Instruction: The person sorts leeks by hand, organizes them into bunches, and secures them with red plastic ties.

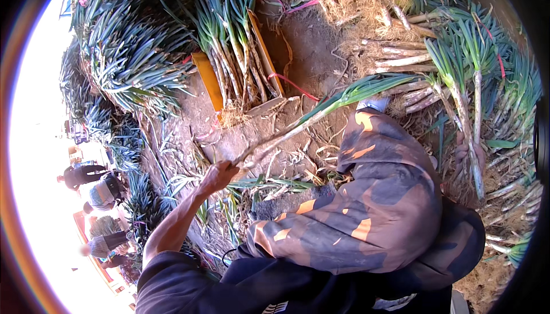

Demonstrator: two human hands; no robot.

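Note:
My left hand [221, 174] grips a long green onion [296, 129] at its lower end. A brown, withered strip [262, 141] runs from my fist alongside the pale stalk, and green leaves spread at the far end near my shoe [373, 104]. Beyond my knees, my right hand [466, 153] is closed around several upright green onions [459, 95]; their leaves point away from me and their pale lower ends hang below the fingers. Part of that hand is hidden by the stalks.
A yellow-sided open frame [207, 83] holds a bundle of green onions [234, 62], with a red strap [296, 85] beside it. Large onion piles [133, 52] rise at left; rooted stalks [404, 60] lie at right. Peelings [266, 189] litter the dirt floor. Several people [101, 191] are farther left.

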